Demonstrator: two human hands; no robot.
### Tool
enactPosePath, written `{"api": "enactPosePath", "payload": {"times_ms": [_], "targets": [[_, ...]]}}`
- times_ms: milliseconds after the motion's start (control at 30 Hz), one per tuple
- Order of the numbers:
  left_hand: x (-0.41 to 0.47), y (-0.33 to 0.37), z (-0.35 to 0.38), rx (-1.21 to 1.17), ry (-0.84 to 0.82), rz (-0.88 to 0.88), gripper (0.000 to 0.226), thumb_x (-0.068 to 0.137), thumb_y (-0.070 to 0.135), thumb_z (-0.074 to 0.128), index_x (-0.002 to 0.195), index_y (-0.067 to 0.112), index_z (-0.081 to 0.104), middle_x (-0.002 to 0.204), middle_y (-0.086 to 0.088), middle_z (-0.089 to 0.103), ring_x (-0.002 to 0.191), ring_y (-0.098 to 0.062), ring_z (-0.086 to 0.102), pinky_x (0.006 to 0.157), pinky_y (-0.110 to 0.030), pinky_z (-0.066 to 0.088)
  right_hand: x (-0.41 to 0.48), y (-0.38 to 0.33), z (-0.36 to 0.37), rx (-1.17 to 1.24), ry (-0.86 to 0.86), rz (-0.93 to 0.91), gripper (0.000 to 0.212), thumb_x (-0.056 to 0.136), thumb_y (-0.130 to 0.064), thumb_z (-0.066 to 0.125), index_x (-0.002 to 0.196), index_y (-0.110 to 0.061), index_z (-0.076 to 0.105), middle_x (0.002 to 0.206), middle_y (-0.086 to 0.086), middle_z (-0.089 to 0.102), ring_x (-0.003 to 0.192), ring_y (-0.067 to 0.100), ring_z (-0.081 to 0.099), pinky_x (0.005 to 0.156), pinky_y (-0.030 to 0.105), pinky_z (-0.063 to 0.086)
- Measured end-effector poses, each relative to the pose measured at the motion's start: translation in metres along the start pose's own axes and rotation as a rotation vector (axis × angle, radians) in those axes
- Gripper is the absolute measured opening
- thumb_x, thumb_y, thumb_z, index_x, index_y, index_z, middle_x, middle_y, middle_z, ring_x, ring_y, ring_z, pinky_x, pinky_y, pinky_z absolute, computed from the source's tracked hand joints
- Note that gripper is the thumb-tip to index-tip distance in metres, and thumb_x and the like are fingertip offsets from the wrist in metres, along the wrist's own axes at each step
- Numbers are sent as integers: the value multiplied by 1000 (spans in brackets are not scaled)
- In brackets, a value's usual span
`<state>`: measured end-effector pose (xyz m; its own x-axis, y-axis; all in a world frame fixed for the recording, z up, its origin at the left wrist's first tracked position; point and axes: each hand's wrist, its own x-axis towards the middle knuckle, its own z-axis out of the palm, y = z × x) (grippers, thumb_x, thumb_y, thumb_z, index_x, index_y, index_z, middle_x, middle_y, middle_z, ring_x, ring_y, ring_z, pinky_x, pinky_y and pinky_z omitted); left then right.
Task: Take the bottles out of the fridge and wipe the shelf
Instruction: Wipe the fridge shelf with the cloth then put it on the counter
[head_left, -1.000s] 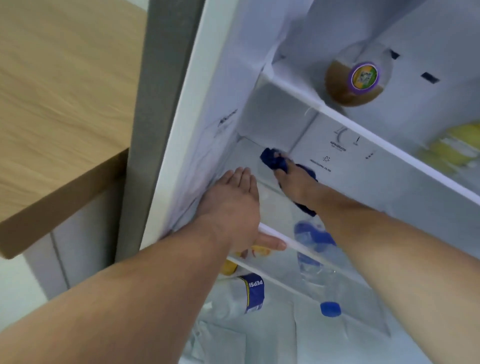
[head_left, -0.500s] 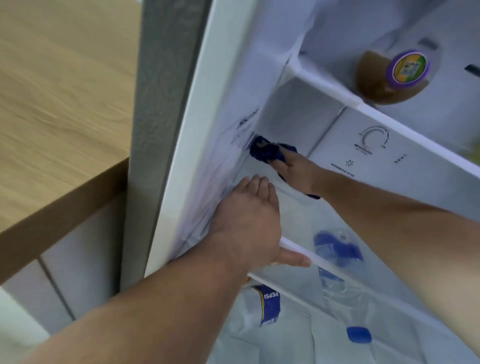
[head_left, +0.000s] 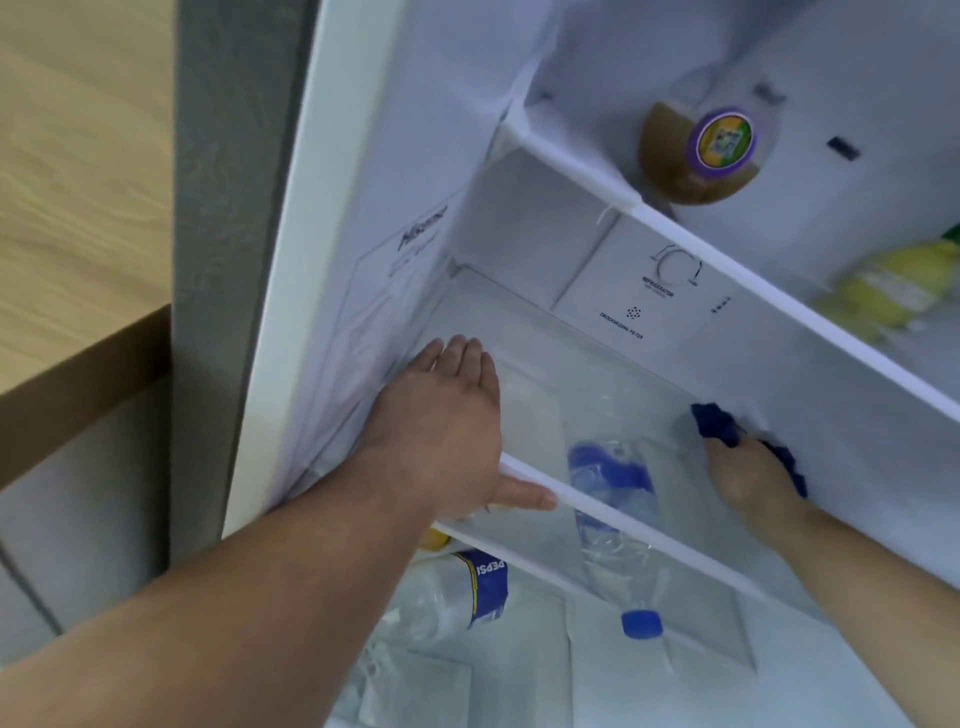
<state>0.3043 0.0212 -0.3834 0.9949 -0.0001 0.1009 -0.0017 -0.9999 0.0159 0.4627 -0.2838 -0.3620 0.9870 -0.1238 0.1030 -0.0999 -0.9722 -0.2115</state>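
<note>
The glass fridge shelf (head_left: 550, 374) has a white front rim. My left hand (head_left: 441, 426) lies flat on its left part, fingers on top and thumb hooked under the rim. My right hand (head_left: 748, 473) presses a dark blue cloth (head_left: 719, 423) onto the right part of the shelf, near the back. Seen through the glass, a clear bottle with a blue label and blue cap (head_left: 618, 525) lies on the level below. Beside it on the left lies a Pepsi bottle (head_left: 457, 592).
A brown jar with a purple-rimmed lid (head_left: 701, 150) and a yellow-green bottle (head_left: 893, 291) sit on the shelf above. The thermostat panel (head_left: 660, 286) forms the back wall. The grey fridge side (head_left: 228, 208) and a wooden counter (head_left: 78, 182) lie to the left.
My right hand has swept the blue cloth from the back left corner across to the right side of the shelf. My left hand has stayed on the shelf rim.
</note>
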Motion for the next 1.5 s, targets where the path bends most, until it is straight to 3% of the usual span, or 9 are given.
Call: {"api": "enactPosePath", "payload": {"times_ms": [200,433,567,800,900,1033,1267,1367,1500], "targets": [[-1,1,-1,-8,14,8,142,62,99,12,156,-7,3,166,-23,6,154,-31,7,124,-45,7,-67,-120,19,327,-283,-399,37,92,-48,43,124,-34,54,103,-12,58,98,15,63,88,32,47],[0,2,-3,31,-10,5,150,46,95,-9,156,-5,8,166,-19,12,153,-27,11,123,-42,10,-11,-220,41,109,-299,-813,52,102,-42,41,150,-22,35,142,2,52,122,16,48,83,16,28],[1,0,-6,37,-66,23,162,33,98,-23,157,-2,2,168,-18,6,154,-27,7,124,-42,8,31,-169,42,83,-208,-646,58,95,-53,39,149,-32,36,147,0,47,134,24,43,108,29,32],[3,1,-2,-43,-88,-1,139,67,101,23,158,-2,-1,168,-18,-1,155,-28,0,125,-44,3,54,2,-3,28,-210,-296,76,91,-69,40,151,-22,37,157,2,34,143,24,32,120,34,17],[4,2,-2,-46,-77,-5,140,67,101,25,158,-2,0,168,-19,0,155,-29,0,124,-45,4,37,12,-5,37,-140,-264,52,101,-46,35,151,-34,32,158,-4,31,143,24,30,115,36,21],[4,0,0,-47,-83,-5,141,67,101,27,157,-4,1,167,-20,2,155,-30,2,124,-46,5,-25,-33,-2,148,-74,-135,58,90,-51,37,137,-21,53,135,12,56,119,33,53,101,39,38],[0,0,-12,-58,-170,1,146,52,99,5,158,-1,-3,168,-18,-1,155,-28,-1,125,-44,3,-161,-113,7,164,-304,-669,65,85,-40,29,150,-42,30,162,-14,17,151,8,7,124,37,2],[0,-1,-17,-6,-200,20,148,47,95,-10,157,-3,-4,168,-18,-4,155,-28,-2,125,-44,3,-160,-60,-9,171,-281,-488,59,92,-38,33,150,-42,29,161,-16,20,150,7,11,123,36,7],[-1,0,-20,9,-210,28,153,35,89,-20,157,-3,-2,168,-18,-3,155,-28,0,124,-43,4,-134,19,-31,58,-77,18,42,99,-32,38,138,-20,46,137,9,55,121,33,52,103,43,40]]}}
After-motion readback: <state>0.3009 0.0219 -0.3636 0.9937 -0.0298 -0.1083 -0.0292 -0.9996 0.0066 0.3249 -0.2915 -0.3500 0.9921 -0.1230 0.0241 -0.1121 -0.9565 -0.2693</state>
